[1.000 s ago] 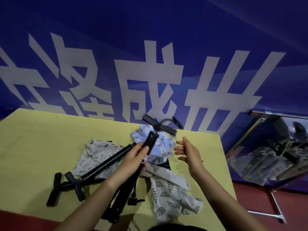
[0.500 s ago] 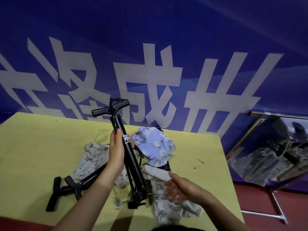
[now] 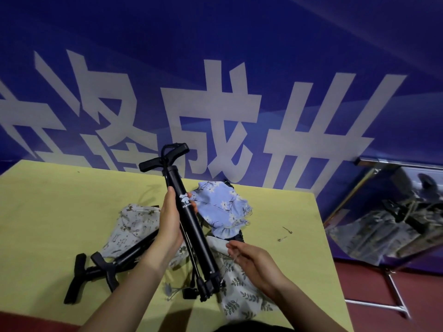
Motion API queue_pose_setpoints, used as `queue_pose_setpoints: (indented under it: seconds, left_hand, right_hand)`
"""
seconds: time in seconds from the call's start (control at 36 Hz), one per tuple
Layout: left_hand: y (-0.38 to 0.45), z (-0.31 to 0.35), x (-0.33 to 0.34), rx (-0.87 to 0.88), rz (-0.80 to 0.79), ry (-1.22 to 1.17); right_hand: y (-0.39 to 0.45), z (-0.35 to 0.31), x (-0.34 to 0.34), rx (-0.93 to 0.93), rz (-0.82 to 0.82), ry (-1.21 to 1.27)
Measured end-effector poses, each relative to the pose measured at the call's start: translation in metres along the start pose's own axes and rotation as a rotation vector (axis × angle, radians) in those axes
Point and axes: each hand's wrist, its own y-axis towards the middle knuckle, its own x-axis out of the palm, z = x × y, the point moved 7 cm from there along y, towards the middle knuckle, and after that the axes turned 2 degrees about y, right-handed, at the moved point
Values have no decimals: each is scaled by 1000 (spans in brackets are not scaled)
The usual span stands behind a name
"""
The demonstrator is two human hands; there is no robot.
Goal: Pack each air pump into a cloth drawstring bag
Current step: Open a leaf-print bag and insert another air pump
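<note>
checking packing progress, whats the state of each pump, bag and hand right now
held pump: unbagged, tilted, base low
left hand: grips held pump's barrel
right hand: pinches leaf-print bag's cord
leaf-print bag: flat on table, empty
blue floral bag: crumpled, pump partly hidden inside
deer-print bag: two pumps' handles sticking out

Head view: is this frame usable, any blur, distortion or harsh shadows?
Head view: sharp on the black air pump gripped by the left hand, its white logo crisp; wide-angle bending curves the yellow table's far edge and the blue banner; dim, bluish, even light with soft shadows; right hand slightly soft.
</note>
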Motion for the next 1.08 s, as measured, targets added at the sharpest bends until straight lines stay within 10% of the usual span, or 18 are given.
queue_pose_setpoints:
  seconds: [0.19, 0.64, 1.08]
  left_hand:
    - [-8, -19, 14, -65, -72, -55]
    - [-19, -31, 34, -91, -253, 80]
    - [-25, -22, 62, -86, -491, 244]
  right_hand:
    - [-14, -8, 35, -103, -113, -404]
    - [-26, -13, 72, 115, -322, -391]
    - [-29, -57, 44, -152, -237, -789]
